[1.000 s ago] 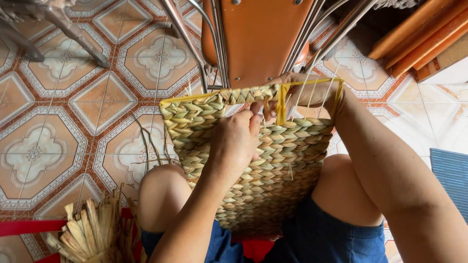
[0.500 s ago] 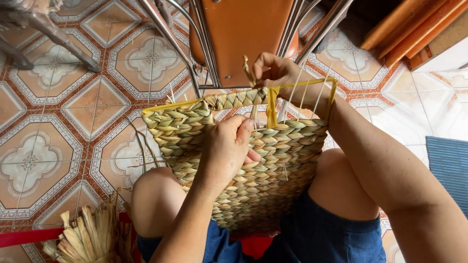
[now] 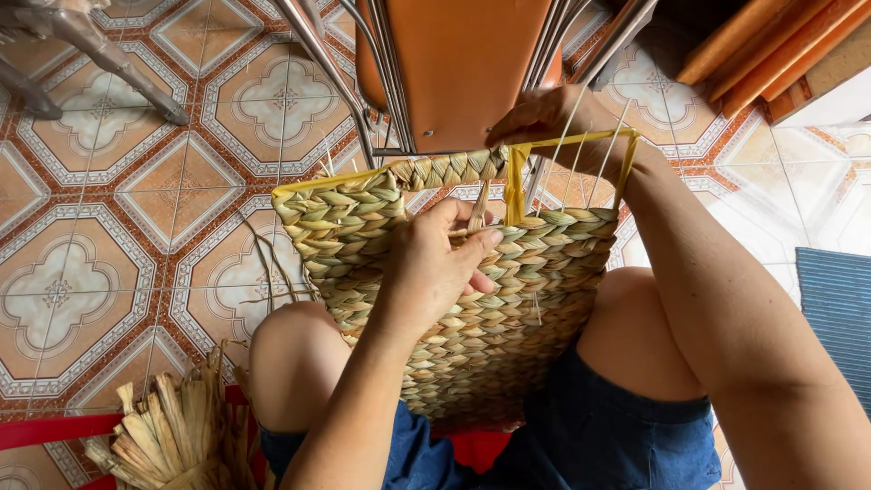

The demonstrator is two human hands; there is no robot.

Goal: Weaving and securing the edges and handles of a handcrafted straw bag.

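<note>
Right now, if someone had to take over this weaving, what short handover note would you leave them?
Left hand: pressed flat on the front of the woven straw panel, fingers pinching a loose straw strand at the working row.
Right hand: behind the panel's top edge, gripping at the yellow frame strip and thin warp strings.
Panel stands on the lap, leaning toward the orange metal-legged chair. Spare dried straw bundle lies lower left on the patterned tile floor.
Done: most rows woven; top row reaches about halfway.
Left: the right part of the top, where strings show bare.
</note>
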